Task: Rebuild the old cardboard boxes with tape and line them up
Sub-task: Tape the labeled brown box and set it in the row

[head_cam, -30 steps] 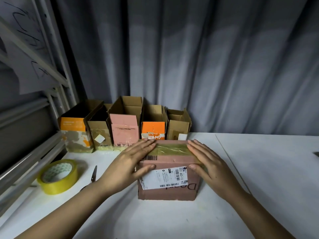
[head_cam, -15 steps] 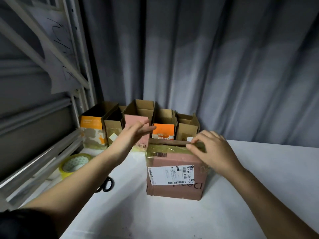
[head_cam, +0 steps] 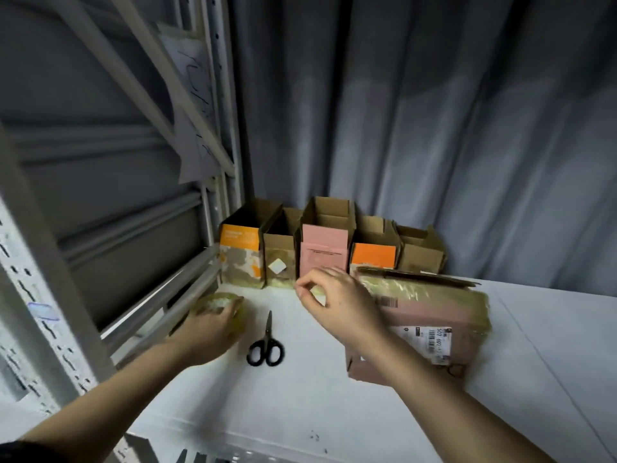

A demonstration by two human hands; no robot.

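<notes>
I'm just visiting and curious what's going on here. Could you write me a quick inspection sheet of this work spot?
Surface: white table, mostly bare in front.
Job's things: pink box with tape across its top, near the right hand; five open boxes lined up along the back; tape roll under the left hand.
Clutter: black scissors, closed, between the hands.
Hands: left hand on the tape roll; right hand raised, thumb and finger pinched, contents unclear.
Cables: nothing seen.
Surroundings: grey curtain behind; metal shelving at left.
</notes>
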